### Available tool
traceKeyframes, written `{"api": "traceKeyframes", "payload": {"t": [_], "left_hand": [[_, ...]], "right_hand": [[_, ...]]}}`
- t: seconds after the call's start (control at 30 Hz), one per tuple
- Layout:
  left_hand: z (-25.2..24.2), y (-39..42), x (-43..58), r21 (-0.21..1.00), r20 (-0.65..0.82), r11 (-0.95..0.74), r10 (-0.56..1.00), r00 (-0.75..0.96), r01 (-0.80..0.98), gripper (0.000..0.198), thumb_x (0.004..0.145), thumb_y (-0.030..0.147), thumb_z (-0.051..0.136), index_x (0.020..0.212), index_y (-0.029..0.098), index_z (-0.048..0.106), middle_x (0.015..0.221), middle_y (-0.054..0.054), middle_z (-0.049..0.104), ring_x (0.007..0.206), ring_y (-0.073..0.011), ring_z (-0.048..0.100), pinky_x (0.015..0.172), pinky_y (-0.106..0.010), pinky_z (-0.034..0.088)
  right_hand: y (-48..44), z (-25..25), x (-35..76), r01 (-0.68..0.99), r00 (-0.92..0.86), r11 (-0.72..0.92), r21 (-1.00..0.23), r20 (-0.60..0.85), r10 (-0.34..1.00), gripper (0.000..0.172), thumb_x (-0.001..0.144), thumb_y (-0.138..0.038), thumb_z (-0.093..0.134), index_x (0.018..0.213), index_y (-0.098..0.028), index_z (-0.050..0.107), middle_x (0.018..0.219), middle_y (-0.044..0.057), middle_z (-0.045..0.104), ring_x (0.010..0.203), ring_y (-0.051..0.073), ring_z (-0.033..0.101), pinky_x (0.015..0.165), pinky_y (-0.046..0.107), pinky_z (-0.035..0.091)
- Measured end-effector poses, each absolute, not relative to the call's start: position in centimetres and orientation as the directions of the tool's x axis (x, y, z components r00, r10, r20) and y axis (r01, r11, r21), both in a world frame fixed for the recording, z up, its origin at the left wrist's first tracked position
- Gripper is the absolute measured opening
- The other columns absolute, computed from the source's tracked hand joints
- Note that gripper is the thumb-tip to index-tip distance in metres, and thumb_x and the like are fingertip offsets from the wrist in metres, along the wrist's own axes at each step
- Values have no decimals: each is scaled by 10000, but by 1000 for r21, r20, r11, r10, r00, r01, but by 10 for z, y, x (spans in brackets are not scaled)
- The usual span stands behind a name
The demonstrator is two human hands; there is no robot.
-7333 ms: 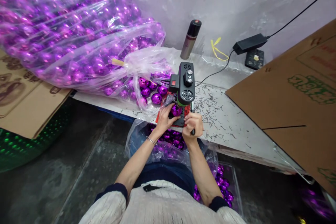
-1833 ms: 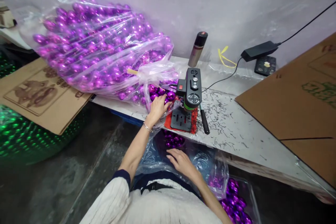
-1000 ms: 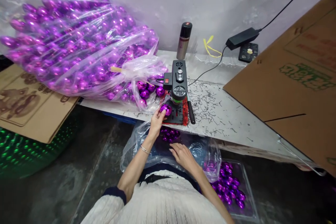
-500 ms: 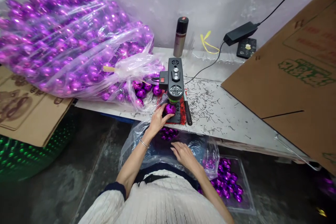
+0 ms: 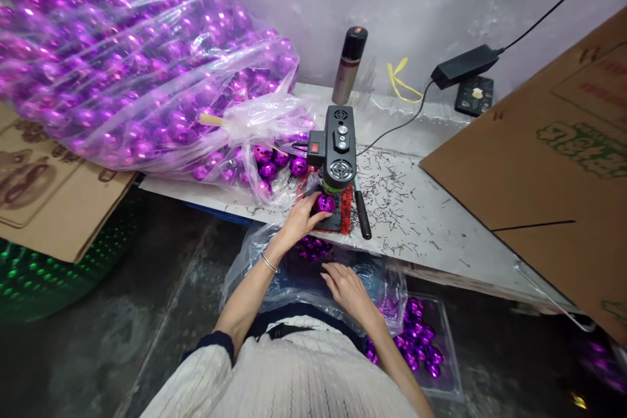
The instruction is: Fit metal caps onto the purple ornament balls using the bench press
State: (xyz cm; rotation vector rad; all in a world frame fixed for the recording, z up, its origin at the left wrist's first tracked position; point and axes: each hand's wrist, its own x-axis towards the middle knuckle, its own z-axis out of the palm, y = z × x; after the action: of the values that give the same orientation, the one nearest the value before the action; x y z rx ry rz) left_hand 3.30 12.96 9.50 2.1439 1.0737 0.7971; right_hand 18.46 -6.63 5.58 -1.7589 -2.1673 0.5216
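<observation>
My left hand (image 5: 300, 219) holds a shiny purple ball ornament (image 5: 325, 203) between thumb and fingers. The ball sits at the front of a small black machine (image 5: 339, 147) that has a red switch and a lever handle (image 5: 362, 214) on its right side. Beneath the machine lies a red mat (image 5: 347, 209) sprinkled with black bits. Over my lap, my right hand (image 5: 345, 284) hovers with its fingers loosely stretched and nothing visible in them. A clear plastic bag (image 5: 245, 268) with purple balls (image 5: 313, 247) in it spreads across the lap, under both hands.
A large clear bag of purple balls (image 5: 147, 72) fills the left of the table (image 5: 392, 209). Behind the machine stand a spray can (image 5: 349, 65) and a power adapter (image 5: 465, 66). A cardboard box (image 5: 553, 170) leans in from the right. A clear tray (image 5: 453, 353) of balls is below right.
The camera view has shifted slightly, so the table things appear farther right. My left hand still holds the ball at the machine, and my right hand has barely moved.
</observation>
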Motion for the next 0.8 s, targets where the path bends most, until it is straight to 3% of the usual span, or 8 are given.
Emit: {"api": "traceKeyframes", "payload": {"t": [0.13,0.27,0.37,0.47,0.6,0.7,0.77,0.8], "left_hand": [[97,135,38,733,210,-467,847,488,495,579,941,555,665,1360,160,600,1168,-137,723,1104,-291,704,982,-424,568],[82,133,46,718,347,-518,845,406,464,600,963,566,624,1404,164,561,1353,-178,638,1276,-301,628,1090,-461,515],[69,128,51,715,430,-552,831,353,429,590,988,539,597,1446,175,517,1368,-179,647,1286,-291,632,1087,-469,521],[61,126,54,703,476,-572,820,318,422,557,982,510,622,1413,166,542,1325,-181,684,1245,-292,664,1055,-468,541],[58,127,56,702,484,-571,821,302,425,545,961,501,659,1385,170,566,1299,-173,703,1229,-294,677,1057,-472,539],[59,128,56,712,470,-563,826,310,420,553,962,504,655,1391,168,560,1307,-175,699,1240,-296,672,1063,-481,534],[59,127,56,721,458,-554,832,314,417,549,965,502,648,1392,168,559,1310,-176,697,1243,-296,670,1064,-484,532],[60,127,55,726,448,-547,836,316,417,546,965,499,647,1393,170,559,1312,-175,697,1244,-297,669,1066,-487,530]], "right_hand": [[-65,80,189,852,-194,208,-480,78,978,341,1055,-324,399,1230,-228,675,1138,93,788,1009,216,763,897,394,613],[-55,116,200,802,-203,309,-511,254,946,307,1042,-298,457,1252,-227,669,1112,83,797,1006,202,766,856,361,628],[-43,145,212,758,-146,390,-523,446,883,324,1004,-218,532,1307,-241,647,1092,67,800,990,184,764,869,339,633],[-27,172,221,794,-8,412,-447,670,743,468,965,-192,592,1428,-247,556,1179,90,764,1076,212,739,898,366,639],[5,200,217,846,45,435,-310,852,521,611,939,-370,660,1502,-252,454,1394,140,629,1067,229,718,778,359,647],[32,210,207,843,-60,487,-231,858,511,414,948,-402,643,1320,-233,585,1184,114,721,1000,218,719,755,341,608],[45,208,200,813,-88,528,-246,844,529,143,982,-305,577,1078,-223,642,930,63,739,833,174,703,695,306,552],[50,204,197,798,-81,544,-261,847,525,101,990,-251,538,965,-222,631,824,39,713,743,151,669,655,292,515]]}}
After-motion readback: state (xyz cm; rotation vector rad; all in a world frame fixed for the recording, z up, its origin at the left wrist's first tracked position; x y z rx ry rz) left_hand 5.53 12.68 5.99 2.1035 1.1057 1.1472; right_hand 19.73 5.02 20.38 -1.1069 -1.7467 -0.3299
